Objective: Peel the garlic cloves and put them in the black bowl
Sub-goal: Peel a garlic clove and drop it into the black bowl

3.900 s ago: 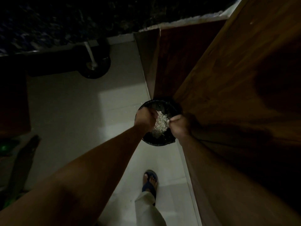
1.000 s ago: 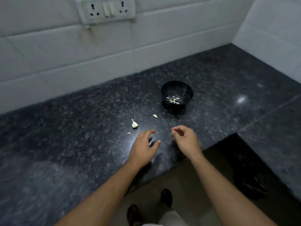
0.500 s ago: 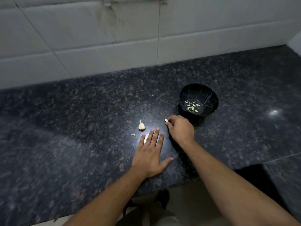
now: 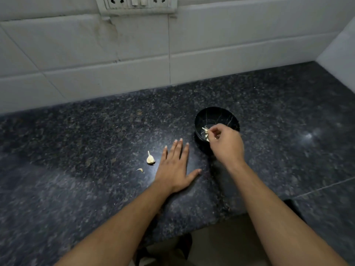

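The black bowl (image 4: 215, 110) stands on the dark granite counter (image 4: 76, 143), with several pale peeled cloves (image 4: 204, 133) at its bottom. Over the bowl's near side, my right hand (image 4: 227, 145) has its fingers curled and its thumb and forefinger pinch a small garlic clove (image 4: 204, 129). To the left of the bowl, my left hand (image 4: 175, 167) lies flat on the counter with straight fingers and holds nothing. A garlic piece with a stem (image 4: 150, 159) lies just left of that hand. A small curled scrap (image 4: 140, 170) lies nearer me.
White tiled wall (image 4: 211, 60) runs behind the counter and turns at the right corner. A socket and switch strip (image 4: 134, 2) is mounted above. The counter's front edge steps back near my right forearm, with floor (image 4: 221, 244) and my feet below.
My right hand picked the loose clove off the counter and carried it right, over the black bowl. The left hand stays flat on the counter. Earlier I was elsewhere, over another container.
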